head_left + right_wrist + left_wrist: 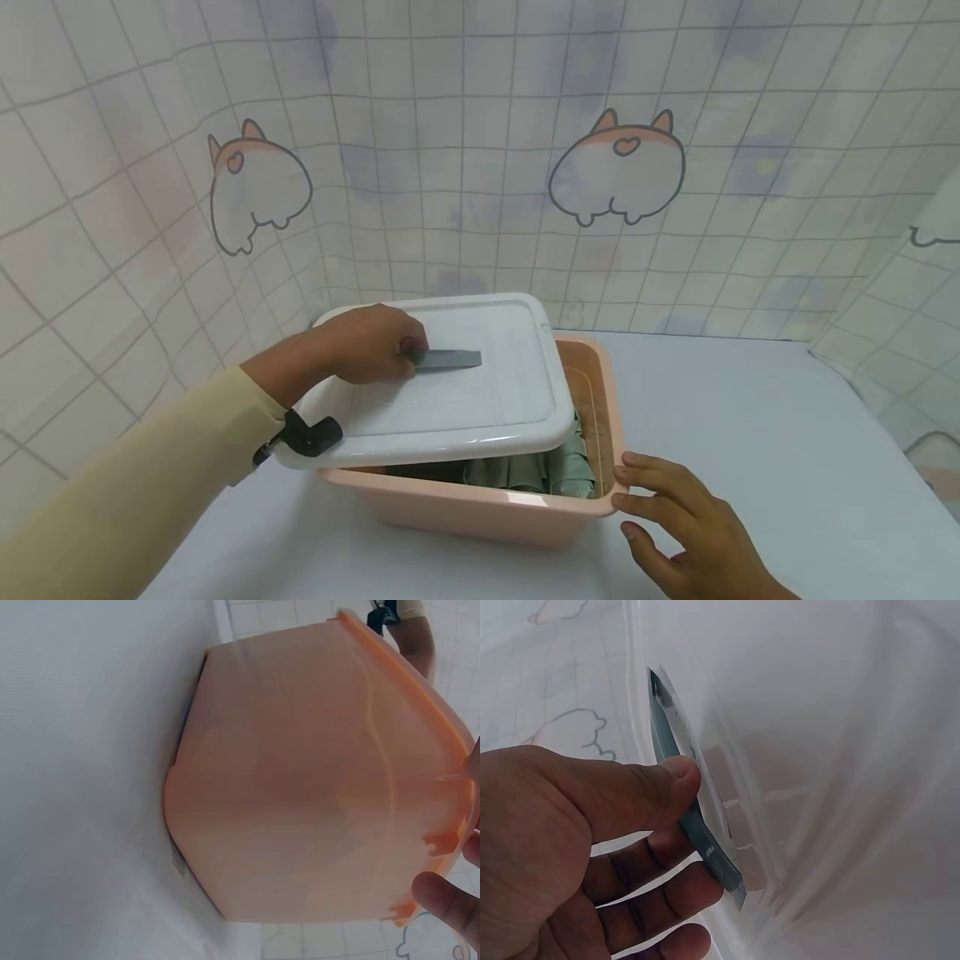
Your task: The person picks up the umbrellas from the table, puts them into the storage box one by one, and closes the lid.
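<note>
A pink box sits on the table covered in a white cloth. A white lid lies on top of the box, but pushed to the back and left, so the front of the box shows open. Soft green cloth is folded up inside the box.

The left hand is on top of the lid. Its thumb and fingers pinch the flat grey handle in the middle of the lid. The right hand is at the front right corner of the box. Its fingers are straight and touch the rim, holding nothing.

The lid looks thin, light and stiff, and a bit slippery because it is smooth. The grey handle is the best spot to hold it. The box looks light too, so it may slide on the cloth.
</note>
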Motion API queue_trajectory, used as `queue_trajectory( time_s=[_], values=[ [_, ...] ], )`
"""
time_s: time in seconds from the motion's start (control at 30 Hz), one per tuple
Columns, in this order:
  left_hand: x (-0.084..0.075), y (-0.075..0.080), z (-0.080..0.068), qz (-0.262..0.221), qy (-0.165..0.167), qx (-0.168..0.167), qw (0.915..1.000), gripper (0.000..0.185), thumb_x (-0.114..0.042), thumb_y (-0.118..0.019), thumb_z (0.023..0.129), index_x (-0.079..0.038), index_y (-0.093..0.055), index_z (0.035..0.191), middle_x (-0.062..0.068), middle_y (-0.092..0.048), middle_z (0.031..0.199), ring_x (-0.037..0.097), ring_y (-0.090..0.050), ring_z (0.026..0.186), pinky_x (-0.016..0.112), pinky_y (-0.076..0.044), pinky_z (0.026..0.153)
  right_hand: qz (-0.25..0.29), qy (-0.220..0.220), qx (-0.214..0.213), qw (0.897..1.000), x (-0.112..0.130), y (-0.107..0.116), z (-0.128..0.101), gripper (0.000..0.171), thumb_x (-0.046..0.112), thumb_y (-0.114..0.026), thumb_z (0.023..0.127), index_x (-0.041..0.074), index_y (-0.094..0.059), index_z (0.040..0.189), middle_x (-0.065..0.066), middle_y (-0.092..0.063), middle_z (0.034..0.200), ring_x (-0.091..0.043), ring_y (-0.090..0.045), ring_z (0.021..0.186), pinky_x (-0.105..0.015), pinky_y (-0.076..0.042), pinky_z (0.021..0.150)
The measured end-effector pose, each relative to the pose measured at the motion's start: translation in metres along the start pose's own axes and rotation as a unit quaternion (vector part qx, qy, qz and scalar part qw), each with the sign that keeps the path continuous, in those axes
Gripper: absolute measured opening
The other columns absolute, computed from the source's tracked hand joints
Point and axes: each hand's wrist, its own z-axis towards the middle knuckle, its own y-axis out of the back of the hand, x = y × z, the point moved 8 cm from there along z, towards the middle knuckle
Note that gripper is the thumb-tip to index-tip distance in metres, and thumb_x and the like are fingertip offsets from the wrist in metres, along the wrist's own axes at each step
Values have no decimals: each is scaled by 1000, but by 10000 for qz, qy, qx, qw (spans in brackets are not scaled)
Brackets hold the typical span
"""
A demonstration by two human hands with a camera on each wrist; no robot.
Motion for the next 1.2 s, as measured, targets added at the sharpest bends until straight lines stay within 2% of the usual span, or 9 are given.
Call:
queue_trajectory(
  time_s=[0.43,0.8,0.93,1.07,1.2],
  values=[
    [-15,-5,-1,-2,-291,190,9994,17,-15,-74,92,-18,-76,109,-7,-67,94,18,-60,89,40,-51,83,43,-90,20,9999,1,0,0,27,21,-60,103,-3,-72,102,-24,-66,117,-27,-55,131,-20,-41,105],
    [-28,-7,-3,83,-523,224,9983,17,-14,-74,93,-20,-76,109,-9,-66,95,15,-60,89,39,-52,85,-47,-207,113,9997,1,-1,2,30,25,-60,104,-2,-72,103,-25,-65,118,-25,-56,130,-18,-41,104],
    [-33,-10,-2,42,-512,276,9983,17,-15,-75,93,-21,-75,109,-10,-66,94,15,-60,88,38,-51,84,-95,-338,213,9992,-1,-1,1,34,29,-60,103,-4,-70,107,-24,-64,120,-24,-55,130,-17,-41,104],
    [-38,-10,-3,68,-534,298,9981,16,-15,-75,93,-22,-75,108,-10,-65,93,15,-59,88,38,-51,84,-189,-616,316,9974,-3,-1,-1,43,35,-58,103,-6,-66,113,-22,-62,124,-18,-56,126,-14,-48,89],
    [-43,-9,-4,161,-639,282,9974,17,-15,-75,93,-21,-74,108,-10,-64,93,14,-59,88,37,-51,83,-281,-905,398,9947,-3,-1,-2,48,39,-56,104,-7,-64,117,-20,-61,127,-14,-55,122,-15,-50,74]
  ],
)
